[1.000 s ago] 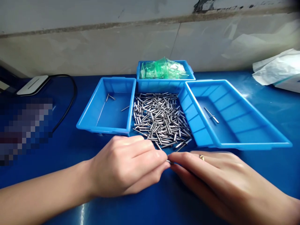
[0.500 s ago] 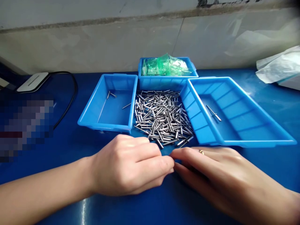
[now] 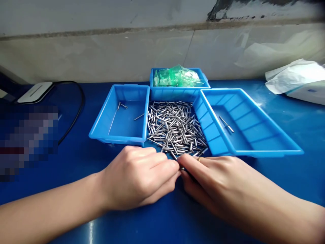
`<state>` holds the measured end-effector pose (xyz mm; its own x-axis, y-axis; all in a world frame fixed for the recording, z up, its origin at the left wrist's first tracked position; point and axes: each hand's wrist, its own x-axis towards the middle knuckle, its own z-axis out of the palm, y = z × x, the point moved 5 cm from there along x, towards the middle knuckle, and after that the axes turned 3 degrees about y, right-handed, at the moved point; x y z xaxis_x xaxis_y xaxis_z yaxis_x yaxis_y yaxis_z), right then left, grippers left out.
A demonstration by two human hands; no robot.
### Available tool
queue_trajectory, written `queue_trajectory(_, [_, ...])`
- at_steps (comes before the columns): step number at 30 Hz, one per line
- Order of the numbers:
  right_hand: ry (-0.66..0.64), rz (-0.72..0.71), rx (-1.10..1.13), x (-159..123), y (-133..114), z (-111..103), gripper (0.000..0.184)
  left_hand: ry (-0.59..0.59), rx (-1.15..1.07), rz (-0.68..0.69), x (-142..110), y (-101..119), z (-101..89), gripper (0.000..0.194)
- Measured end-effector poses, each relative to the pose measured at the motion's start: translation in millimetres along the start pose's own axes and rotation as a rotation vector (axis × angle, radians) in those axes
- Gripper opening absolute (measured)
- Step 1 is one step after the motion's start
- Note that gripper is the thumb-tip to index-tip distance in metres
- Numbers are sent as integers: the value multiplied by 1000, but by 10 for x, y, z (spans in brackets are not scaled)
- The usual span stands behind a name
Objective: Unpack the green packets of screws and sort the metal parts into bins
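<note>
My left hand (image 3: 144, 178) is closed, its fingers curled and hiding whatever they may hold. Its fingertips meet those of my right hand (image 3: 215, 183), which wears a ring and is closed in a pinch. Between the fingertips shows the end of a small metal fastener (image 3: 181, 168); its kind is hidden. Just beyond the hands lies a loose pile of screws and rivets (image 3: 175, 127). The left blue bin (image 3: 118, 138) holds a few screws (image 3: 123, 105). In the right blue bin (image 3: 269, 153) lies a single rivet (image 3: 226, 124).
Behind the pile stands a third blue bin (image 3: 177, 92) with green and clear plastic bags (image 3: 175, 77). A white device (image 3: 35, 92) with a black cable (image 3: 81, 101) sits at left. White packaging (image 3: 294, 79) lies at right against the wall (image 3: 114, 54).
My right hand has shifted left and slightly up, against the left fingertips. A metal end now shows between them. The camera view has tilted slightly.
</note>
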<state>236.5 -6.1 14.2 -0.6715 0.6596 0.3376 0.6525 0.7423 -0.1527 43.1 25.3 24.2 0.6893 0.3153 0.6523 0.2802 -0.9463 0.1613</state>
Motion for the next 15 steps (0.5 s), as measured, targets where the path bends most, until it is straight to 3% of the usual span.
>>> queue_trajectory(5, [87,-3,6,-11,30,5,40,3,23,-11,29,-37,34,48])
queue_trajectory(15, [61,-8,202,-93,-4,-105,32,-82,-2,14,9,-19,34,43])
